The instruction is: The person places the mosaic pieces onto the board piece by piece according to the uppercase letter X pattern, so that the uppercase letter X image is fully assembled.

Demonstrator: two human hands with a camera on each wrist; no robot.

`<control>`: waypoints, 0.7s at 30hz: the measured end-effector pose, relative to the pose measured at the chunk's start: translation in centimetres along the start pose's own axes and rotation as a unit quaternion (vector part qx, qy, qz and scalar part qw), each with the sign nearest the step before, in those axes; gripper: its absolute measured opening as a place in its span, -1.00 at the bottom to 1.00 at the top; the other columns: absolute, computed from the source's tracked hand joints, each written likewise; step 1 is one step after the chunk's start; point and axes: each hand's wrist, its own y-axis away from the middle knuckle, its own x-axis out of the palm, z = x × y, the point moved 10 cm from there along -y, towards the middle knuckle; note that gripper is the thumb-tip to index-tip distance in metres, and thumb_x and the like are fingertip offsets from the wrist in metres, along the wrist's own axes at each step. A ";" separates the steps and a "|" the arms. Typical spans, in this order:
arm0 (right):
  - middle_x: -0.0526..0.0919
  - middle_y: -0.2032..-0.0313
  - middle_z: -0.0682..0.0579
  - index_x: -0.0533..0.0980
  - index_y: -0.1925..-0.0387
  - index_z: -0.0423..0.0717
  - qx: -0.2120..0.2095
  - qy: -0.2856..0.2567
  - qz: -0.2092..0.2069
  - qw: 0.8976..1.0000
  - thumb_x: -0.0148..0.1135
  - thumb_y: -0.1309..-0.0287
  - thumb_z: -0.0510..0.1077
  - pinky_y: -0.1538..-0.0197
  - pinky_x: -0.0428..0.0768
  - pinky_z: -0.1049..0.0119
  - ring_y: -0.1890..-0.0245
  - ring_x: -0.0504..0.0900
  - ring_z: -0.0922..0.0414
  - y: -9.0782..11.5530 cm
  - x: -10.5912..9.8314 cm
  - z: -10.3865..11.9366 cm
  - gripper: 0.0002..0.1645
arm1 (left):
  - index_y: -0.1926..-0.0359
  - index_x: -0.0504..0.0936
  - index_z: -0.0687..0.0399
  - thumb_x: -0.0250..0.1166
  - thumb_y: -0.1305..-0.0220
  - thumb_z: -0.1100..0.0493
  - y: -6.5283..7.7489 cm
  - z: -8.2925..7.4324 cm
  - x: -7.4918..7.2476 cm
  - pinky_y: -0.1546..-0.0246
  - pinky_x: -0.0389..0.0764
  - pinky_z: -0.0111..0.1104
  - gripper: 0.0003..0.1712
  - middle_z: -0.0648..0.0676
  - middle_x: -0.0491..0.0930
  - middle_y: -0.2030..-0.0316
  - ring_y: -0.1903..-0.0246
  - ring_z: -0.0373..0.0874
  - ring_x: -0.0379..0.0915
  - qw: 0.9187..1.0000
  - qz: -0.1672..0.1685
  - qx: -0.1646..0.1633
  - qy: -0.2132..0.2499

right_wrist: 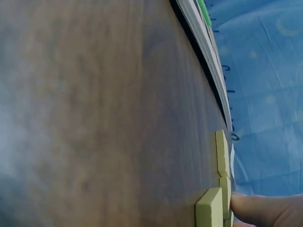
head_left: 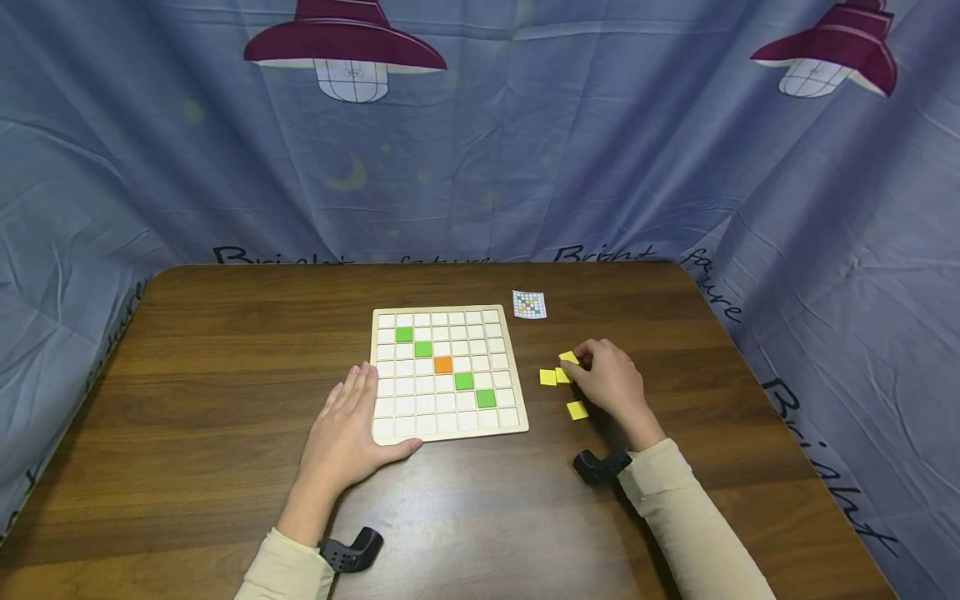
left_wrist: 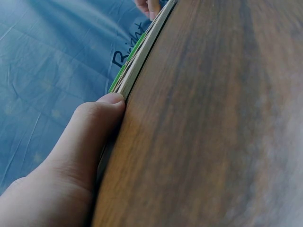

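Note:
A square wooden board (head_left: pixel 450 436) with a grid of white squares lies on the table; a diagonal on it holds green tiles (head_left: pixel 464 381) and one orange tile (head_left: pixel 443 364). My left hand (head_left: pixel 341 433) rests at its near left corner, fingers straight along the left side. The left thumb (left_wrist: pixel 111 98) presses the near edge. To the right of the board my right hand (head_left: pixel 611 383) pinches a yellow tile (head_left: pixel 567 357) between thumb and forefinger, low over the table. Other yellow tiles (head_left: pixel 548 377) lie beside it, one of them (head_left: pixel 577 410) nearer the wrist.
A small printed card (head_left: pixel 529 305) with a coloured grid pattern lies beyond the board's far right corner. The brown wooden table (head_left: pixel 240 367) ends at a blue printed curtain (head_left: pixel 480 167) behind and at both sides.

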 end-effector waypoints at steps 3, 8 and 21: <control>0.58 0.15 -0.12 0.58 0.04 -0.18 0.001 -0.020 0.012 1.000 0.33 -0.22 0.08 0.21 0.53 0.13 0.20 0.53 -0.04 -0.3 0.3 -0.1 -0.54 | -0.53 -0.01 0.32 0.20 0.17 -0.72 0.0 0.0 0.0 -0.56 0.00 -0.03 0.55 0.25 -0.01 -0.55 -0.56 0.12 -0.13 1.000 0.001 0.000 0.000; 0.55 0.22 -0.08 0.54 0.08 -0.17 -0.004 -0.058 0.028 0.998 0.34 -0.23 -0.03 0.26 0.41 0.25 0.26 0.49 0.01 -0.7 0.4 0.1 -0.65 | -0.53 -0.01 0.31 0.19 0.17 -0.73 0.0 0.0 0.1 -0.56 0.00 -0.03 0.56 0.25 -0.01 -0.55 -0.56 0.11 -0.14 1.000 0.001 0.000 0.001; 0.61 0.29 -0.05 0.55 0.14 -0.10 -0.038 -0.130 0.027 0.990 0.30 -0.27 -0.14 0.32 0.41 0.28 0.33 0.51 0.03 -3.2 0.2 4.0 -0.82 | -0.54 -0.02 0.31 0.20 0.17 -0.73 0.0 0.1 0.1 -0.56 -0.01 -0.05 0.55 0.24 -0.03 -0.55 -0.56 0.10 -0.14 1.000 0.004 -0.002 0.001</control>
